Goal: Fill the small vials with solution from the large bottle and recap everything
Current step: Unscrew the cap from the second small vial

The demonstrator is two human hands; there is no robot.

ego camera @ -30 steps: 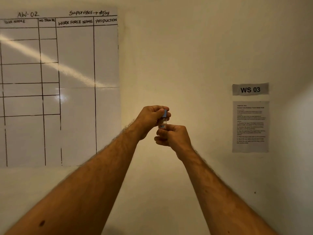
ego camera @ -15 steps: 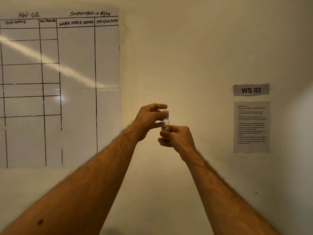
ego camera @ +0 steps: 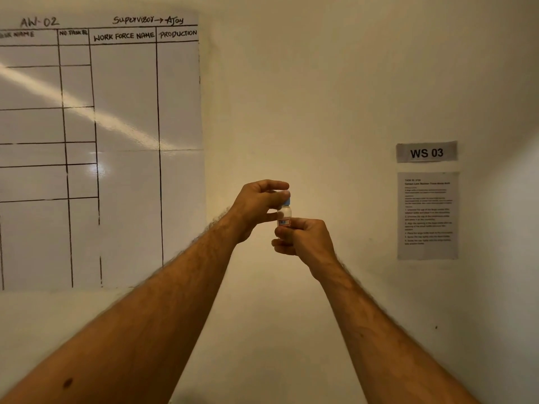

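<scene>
2 hands meet in front of us at arm's length. Our left hand (ego camera: 256,205) curls its fingers and thumb around the blue cap (ego camera: 287,201), pinching it. Our right hand (ego camera: 303,239) grips the small vial (ego camera: 284,216) by its lower half, upright, label facing us. Behind hang a whiteboard (ego camera: 122,141), a "WS 03" sign (ego camera: 426,152) and an instruction sheet (ego camera: 427,215).
</scene>
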